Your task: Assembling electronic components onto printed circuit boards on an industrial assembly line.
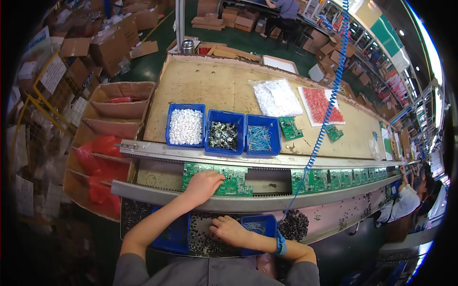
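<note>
On the conveyor rails lies a green circuit board (pixel 234 183), and my left hand (pixel 205 186) rests over its middle. Its fingers are pinched together at the board's surface; whatever they hold is too small to name. My right hand (pixel 231 231) reaches low over a tray of small dark components (pixel 202 240) nearer my body. The fingers there are curled and closed, and what is in them cannot be made out. Around my right wrist is a blue strap (pixel 281 245). Next to that forearm sits a blue bin of thin-leaded parts (pixel 255 224), partly covered by the arm.
Beyond the rail stand blue bins of white parts (pixel 186 126), dark metallic parts (pixel 223 135) and blue-bodied leaded parts (pixel 260 139). More boards (pixel 329 179) line the conveyor rightward. A coiled blue cord (pixel 329 109) hangs across the right side. Cardboard boxes with red bags (pixel 98 159) stand left.
</note>
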`<state>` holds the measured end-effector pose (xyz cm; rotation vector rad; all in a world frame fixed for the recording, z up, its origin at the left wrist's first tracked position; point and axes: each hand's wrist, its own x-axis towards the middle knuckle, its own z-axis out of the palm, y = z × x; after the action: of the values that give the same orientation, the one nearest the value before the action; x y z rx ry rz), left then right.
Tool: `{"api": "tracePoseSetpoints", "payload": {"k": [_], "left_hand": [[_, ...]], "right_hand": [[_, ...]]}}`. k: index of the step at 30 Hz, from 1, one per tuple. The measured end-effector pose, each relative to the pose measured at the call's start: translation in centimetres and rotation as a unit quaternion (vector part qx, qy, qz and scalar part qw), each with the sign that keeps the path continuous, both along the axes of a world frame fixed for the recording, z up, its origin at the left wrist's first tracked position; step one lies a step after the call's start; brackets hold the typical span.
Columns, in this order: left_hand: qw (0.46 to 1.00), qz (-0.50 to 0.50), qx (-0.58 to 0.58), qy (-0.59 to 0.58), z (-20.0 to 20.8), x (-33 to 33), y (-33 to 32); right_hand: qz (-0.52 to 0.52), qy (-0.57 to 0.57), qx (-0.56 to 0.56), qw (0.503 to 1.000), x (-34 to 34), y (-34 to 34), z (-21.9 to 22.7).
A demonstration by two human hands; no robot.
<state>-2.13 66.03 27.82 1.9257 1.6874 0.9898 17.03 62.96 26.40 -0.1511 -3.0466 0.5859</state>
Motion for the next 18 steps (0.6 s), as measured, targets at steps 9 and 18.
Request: {"api": "tracePoseSetpoints", "payload": {"k": [9, 18], "left_hand": [[0.973, -0.022, 0.088, 0.212, -0.9, 0.7, 1.8], [0.966, -0.049, 0.083, 0.24, -0.1, 0.9, 2.3]], "right_hand": [[-0.012, -0.002, -0.017, 1.0, 0.7, 0.5, 0.7], [-0.022, 0.012, -0.025, 0.999, 0.9, 0.5, 0.4]]}}
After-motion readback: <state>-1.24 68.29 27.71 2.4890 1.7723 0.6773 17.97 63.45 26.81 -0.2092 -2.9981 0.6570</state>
